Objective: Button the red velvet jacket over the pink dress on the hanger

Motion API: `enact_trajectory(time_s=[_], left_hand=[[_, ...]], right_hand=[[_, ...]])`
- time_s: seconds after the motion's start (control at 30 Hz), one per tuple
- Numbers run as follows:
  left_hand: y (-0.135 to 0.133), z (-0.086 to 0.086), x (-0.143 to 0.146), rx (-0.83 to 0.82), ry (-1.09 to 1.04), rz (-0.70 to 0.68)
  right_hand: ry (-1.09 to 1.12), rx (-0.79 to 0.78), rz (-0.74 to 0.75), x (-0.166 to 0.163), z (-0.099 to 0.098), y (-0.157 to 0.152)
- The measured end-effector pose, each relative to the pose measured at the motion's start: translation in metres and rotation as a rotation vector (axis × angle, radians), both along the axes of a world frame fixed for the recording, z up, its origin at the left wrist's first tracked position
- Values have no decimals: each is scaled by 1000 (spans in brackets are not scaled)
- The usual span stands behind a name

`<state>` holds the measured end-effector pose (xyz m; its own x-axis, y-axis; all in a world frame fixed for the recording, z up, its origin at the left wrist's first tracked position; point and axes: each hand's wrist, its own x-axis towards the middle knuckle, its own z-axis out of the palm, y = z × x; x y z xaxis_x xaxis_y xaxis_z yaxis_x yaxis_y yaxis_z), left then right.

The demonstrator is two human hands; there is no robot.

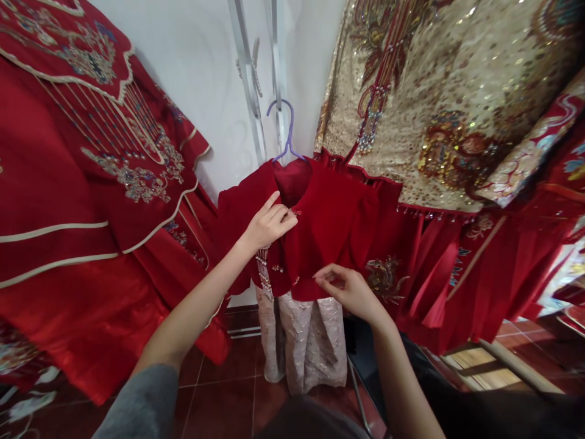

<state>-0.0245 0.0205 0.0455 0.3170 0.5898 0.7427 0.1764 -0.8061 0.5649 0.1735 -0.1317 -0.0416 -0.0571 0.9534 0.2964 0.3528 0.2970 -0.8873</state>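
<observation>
A small red velvet jacket (329, 213) hangs on a purple hanger (287, 131) from a white metal bar, over a pale sequined skirt (304, 341). My left hand (269, 222) pinches the jacket's front edge near the collar, by a small fastening. My right hand (345, 286) is closed in a pinch on the jacket's lower hem. A beaded tassel (264, 268) dangles from the jacket just below my left hand.
A large red embroidered robe (82, 183) hangs at the left. A gold sequined garment (457, 91) with red pleats below hangs at the right. Dark red floor tiles (219, 402) lie underneath, with a white wall (205, 73) behind.
</observation>
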Motion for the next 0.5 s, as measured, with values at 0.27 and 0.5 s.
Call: enact_trajectory(time_s=[0.27,0.5], left_hand=[[3,-3,-7,718,486,267],[-6,-2,-5,685,536,334]], right_hand=[[46,225,-117,-19,60,38],[95,325,-138,-22,80,54]])
